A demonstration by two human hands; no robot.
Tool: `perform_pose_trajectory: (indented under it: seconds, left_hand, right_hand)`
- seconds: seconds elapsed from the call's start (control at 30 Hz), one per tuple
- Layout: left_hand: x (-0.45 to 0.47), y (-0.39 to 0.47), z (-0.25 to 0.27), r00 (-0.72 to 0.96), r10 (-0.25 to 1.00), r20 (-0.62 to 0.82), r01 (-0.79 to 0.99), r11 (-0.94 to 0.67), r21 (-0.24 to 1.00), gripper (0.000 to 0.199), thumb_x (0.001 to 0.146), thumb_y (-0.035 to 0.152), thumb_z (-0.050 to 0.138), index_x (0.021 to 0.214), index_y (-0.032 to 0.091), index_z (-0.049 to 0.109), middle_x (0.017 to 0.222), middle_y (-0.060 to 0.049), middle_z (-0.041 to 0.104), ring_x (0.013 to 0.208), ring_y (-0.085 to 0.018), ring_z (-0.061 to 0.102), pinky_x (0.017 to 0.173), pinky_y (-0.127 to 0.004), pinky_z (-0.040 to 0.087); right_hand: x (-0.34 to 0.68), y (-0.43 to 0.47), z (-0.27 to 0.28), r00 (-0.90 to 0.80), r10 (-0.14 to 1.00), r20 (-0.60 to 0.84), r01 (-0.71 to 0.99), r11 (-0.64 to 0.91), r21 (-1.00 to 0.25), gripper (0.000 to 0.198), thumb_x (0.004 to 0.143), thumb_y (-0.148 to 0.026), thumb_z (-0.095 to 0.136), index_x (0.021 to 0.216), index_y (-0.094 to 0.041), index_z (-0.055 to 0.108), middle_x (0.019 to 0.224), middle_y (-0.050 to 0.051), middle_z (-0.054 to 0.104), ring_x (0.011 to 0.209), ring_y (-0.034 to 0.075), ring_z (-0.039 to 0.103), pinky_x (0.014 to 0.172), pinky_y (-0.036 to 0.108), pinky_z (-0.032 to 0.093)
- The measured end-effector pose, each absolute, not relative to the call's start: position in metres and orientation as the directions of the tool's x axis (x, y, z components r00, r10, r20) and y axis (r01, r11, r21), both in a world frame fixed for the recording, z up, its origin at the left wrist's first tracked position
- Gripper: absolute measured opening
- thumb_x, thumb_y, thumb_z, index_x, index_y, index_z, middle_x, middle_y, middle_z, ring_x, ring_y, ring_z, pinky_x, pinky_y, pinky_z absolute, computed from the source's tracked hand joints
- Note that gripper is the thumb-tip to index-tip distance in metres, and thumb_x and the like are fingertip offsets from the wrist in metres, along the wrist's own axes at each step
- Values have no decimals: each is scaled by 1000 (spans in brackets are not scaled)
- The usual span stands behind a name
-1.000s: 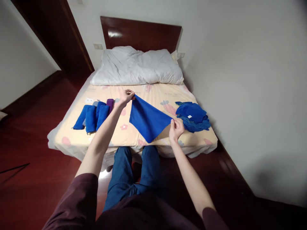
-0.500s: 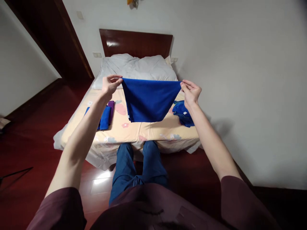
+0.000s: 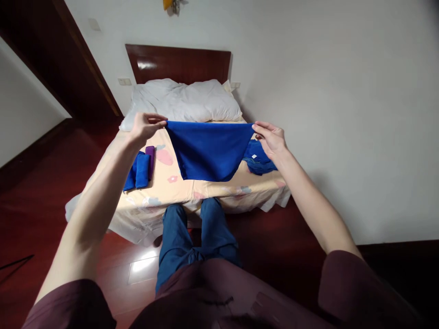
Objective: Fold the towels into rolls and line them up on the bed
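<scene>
A blue cloth (image 3: 211,151) hangs stretched between my hands above the bed, its top edge nearly straight and its lower edge loose. My left hand (image 3: 147,126) pinches the upper left corner between thumb and fingers. At the upper right corner, my right hand (image 3: 271,137) grips the cloth the same way. Below my left forearm lie folded blue cloths (image 3: 142,170) with a rolled or folded purple cloth (image 3: 150,161) beside them. Behind my right wrist rests a crumpled blue cloth heap (image 3: 259,160) with a small white tag, partly hidden by the hand.
The bed (image 3: 164,189) has a cream patterned sheet whose edge drapes down in front of my knees. White pillows (image 3: 185,100) lie against the dark wooden headboard (image 3: 185,64). A white wall (image 3: 336,114) stands on the right. A thin dark rod (image 3: 17,262) shows at the floor's left.
The view has turned slightly right, so the bed appears further left. Both hands still hold the cloth's corners, and its lower edge has swung a little.
</scene>
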State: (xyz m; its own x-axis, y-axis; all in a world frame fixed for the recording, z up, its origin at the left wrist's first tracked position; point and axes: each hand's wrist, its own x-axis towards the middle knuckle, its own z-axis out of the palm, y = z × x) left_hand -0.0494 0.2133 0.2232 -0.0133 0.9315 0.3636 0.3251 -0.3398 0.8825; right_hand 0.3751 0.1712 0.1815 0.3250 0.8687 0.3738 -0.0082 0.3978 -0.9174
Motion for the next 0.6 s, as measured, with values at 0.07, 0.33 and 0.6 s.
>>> perform_pose_trajectory:
  seconds: [0.07, 0.33, 0.6]
  left_hand:
    - [-54, 200, 220, 21, 943, 332, 356, -318, 879, 26, 74, 29, 84, 94, 14, 78, 80, -6, 73, 90, -23, 71, 89, -38, 58]
    - [-76, 149, 190, 84, 995, 51, 326, -76, 942, 41, 65, 48, 91, 90, 18, 77, 79, -8, 75, 82, -24, 74, 75, -33, 61]
    - [-91, 147, 162, 37, 991, -128, 238, 116, 964, 30, 68, 33, 93, 85, 15, 77, 76, -10, 74, 82, -27, 77, 80, -38, 64]
  right_hand:
    - [376, 150, 179, 328, 885, 331, -16, 356, -934, 38, 59, -34, 98, 88, -18, 78, 77, -1, 73, 69, 10, 67, 65, 25, 56]
    - [373, 92, 157, 283, 950, 136, -63, 160, -985, 47, 47, -38, 102, 84, -21, 78, 73, -1, 70, 63, 12, 62, 56, 25, 52]
    - [360, 107, 143, 155, 985, -80, -140, -59, -988, 48, 49, -31, 102, 88, -20, 77, 68, -2, 64, 55, 9, 54, 47, 23, 45]
